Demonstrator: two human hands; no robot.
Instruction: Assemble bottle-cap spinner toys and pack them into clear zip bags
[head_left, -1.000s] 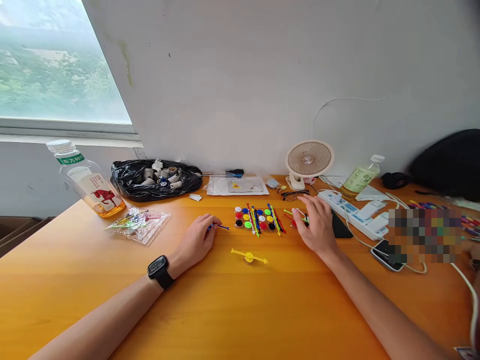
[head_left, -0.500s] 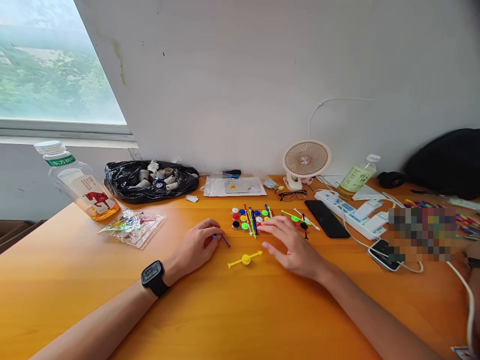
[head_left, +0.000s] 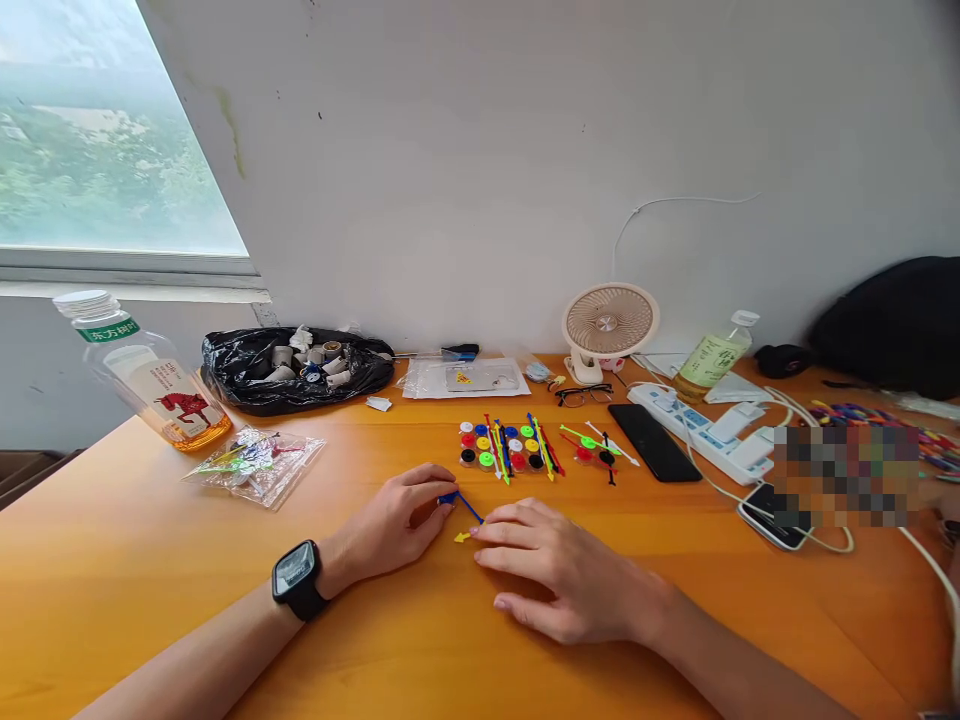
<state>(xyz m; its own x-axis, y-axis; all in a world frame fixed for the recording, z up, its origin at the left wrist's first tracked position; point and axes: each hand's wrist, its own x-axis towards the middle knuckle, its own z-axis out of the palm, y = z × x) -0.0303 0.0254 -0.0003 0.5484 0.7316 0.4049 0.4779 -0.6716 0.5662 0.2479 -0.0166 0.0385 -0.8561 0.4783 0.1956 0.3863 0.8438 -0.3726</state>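
Note:
My left hand (head_left: 409,515) pinches one end of a blue plastic arrow (head_left: 470,508) between thumb and fingers, just above the table. The arrow's other end points toward my right hand (head_left: 551,565). That hand hovers palm down with its fingers apart, covering most of a yellow arrow spinner (head_left: 462,538); only one tip of it shows. Beyond the hands lie round coloured spinner bases (head_left: 486,460) in small rows, with loose arrows (head_left: 498,448) between them. Farther right, assembled spinners (head_left: 606,458) in green, red and black rest beside a white arrow (head_left: 626,452).
At left stand a tilted-looking bottle (head_left: 150,380), a clear bag of parts (head_left: 262,465) and a black plastic bag (head_left: 225,370). Behind are a fan (head_left: 611,320) and glasses (head_left: 585,395). On the right lie a phone (head_left: 652,442), a power strip (head_left: 697,430) and cables.
My right hand has moved nearer and left from beside the coloured parts, now over the yellow spinner. The blue arrow sticks out more from my left hand and has shifted slightly right.

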